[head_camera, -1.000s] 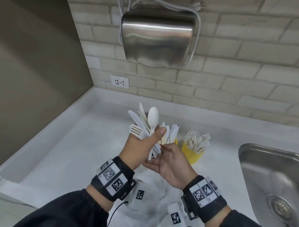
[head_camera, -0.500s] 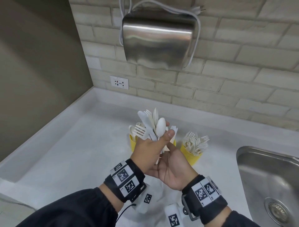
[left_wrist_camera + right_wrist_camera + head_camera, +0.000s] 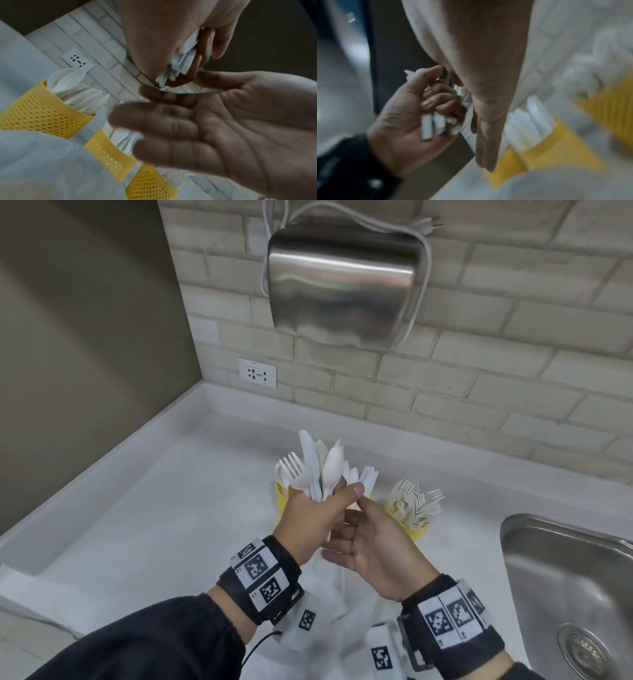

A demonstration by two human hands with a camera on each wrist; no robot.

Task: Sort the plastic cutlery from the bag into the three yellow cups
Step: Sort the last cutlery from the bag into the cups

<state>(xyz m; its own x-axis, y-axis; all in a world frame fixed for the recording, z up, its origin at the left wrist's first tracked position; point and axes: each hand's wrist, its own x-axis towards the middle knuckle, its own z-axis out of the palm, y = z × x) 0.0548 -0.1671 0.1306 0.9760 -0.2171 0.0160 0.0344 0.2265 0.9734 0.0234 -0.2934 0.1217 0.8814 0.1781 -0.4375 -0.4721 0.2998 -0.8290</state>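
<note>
The left hand (image 3: 313,520) is closed around a bunch of white plastic cutlery (image 3: 315,467), fingers curled over the handles and thumb pressed across the front; the bunch stands upright above the counter (image 3: 137,508). In it one fork, one spoon with a smooth oval bowl and at least two flat knife blades can be told apart; the exact count of pieces cannot be told. The right hand (image 3: 380,549) lies just beside and below the left, palm up, fingers straight and relaxed, holding nothing; its fingertips reach under the handle ends. Three yellow cups (image 3: 42,112) stand in a row on the counter behind the hands, each with a perforated mesh wall and a solid rim. The left cup holds spoons, the middle cup flat smooth pieces, and the right cup (image 3: 411,529) a dense cluster of forks, tines up. A thin translucent white bag (image 3: 335,604) lies crumpled on the counter under the wrists. The counter is white and matte. A brushed steel sink (image 3: 565,577) sits at right; a steel hand dryer (image 3: 342,289) hangs on the pale brick wall.
</note>
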